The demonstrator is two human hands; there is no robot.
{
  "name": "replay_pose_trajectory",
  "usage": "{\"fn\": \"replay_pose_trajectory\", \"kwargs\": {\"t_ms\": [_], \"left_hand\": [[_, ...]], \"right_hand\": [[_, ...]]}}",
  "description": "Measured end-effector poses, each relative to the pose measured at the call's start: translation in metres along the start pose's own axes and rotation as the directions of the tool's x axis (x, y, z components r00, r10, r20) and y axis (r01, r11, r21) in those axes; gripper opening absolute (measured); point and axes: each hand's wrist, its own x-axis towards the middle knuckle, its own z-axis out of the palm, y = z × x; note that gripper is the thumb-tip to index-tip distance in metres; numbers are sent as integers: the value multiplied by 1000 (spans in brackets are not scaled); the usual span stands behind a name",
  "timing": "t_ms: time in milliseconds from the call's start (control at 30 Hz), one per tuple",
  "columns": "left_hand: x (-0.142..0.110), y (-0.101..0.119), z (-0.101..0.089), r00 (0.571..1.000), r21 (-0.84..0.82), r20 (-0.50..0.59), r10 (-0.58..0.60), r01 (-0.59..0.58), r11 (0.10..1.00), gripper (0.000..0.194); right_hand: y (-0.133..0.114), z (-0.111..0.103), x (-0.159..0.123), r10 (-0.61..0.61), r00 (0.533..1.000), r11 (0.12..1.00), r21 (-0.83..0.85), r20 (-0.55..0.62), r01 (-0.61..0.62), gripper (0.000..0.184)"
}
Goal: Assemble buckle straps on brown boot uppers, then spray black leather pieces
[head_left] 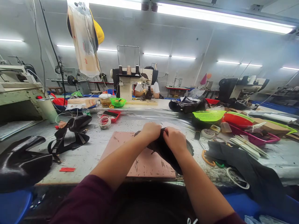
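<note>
Both my hands grip a dark brown leather piece (166, 154) over a pink cutting board (121, 146) on the grey worktable (93, 155). My left hand (151, 131) is closed on the piece's upper left edge. My right hand (174, 140) is closed on it just beside, the knuckles of the two nearly touching. The leather hangs down toward me below my right wrist. Part of it is hidden under my fingers.
Black leather bags (70, 132) lie at left, another (21, 163) at the near left corner. Green (208, 116) and red (237, 119) baskets, tape rolls (207, 133), scissors (209, 159) and dark fabric (247, 168) crowd the right. A person sits behind a sewing machine (130, 81) across the table.
</note>
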Motion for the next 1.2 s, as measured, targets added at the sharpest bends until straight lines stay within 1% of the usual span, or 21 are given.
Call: {"fn": "replay_pose_trajectory", "kwargs": {"t_ms": [167,267,500,633,767,833,900,967,1033,1100,1200], "left_hand": [[3,4,2,1000,1,5,17,-17,1000,25],[4,5,1,1000,0,12,21,-21,1000,25],[5,6,-2,1000,5,26,13,-14,1000,27],[4,5,-1,1000,5,21,21,-21,1000,26],[2,-2,2,1000,-1,-3,17,-17,1000,29],[1,-4,4,1000,-4,-23,13,-13,1000,32],[0,-4,6,999,-6,-32,11,-11,1000,33],[0,-3,7,999,-6,-37,8,-8,1000,34],[-1,-1,7,999,-5,-42,6,-6,1000,37],[-1,-1,6,999,-2,-43,9,-9,1000,39],[-1,-4,5,999,3,-35,27,-27,1000,36]], "right_hand": [[0,-9,-3,-61,998,992,-109,-12,59,20],[4,-9,-2,-105,994,986,-136,-30,100,18],[15,3,3,-202,978,975,-103,-59,196,13],[25,0,6,-239,967,969,-80,-91,232,12],[37,-10,7,-218,961,976,-58,-172,211,15],[38,-12,6,-214,954,977,-38,-210,210,11],[35,-12,6,-234,953,972,-59,-193,227,15],[29,-8,5,-247,959,967,-99,-142,235,20],[23,-3,5,-250,962,966,-99,-108,239,17],[20,1,5,-245,963,969,-63,-109,240,14],[22,5,5,-220,966,975,-11,-135,221,13]]}}
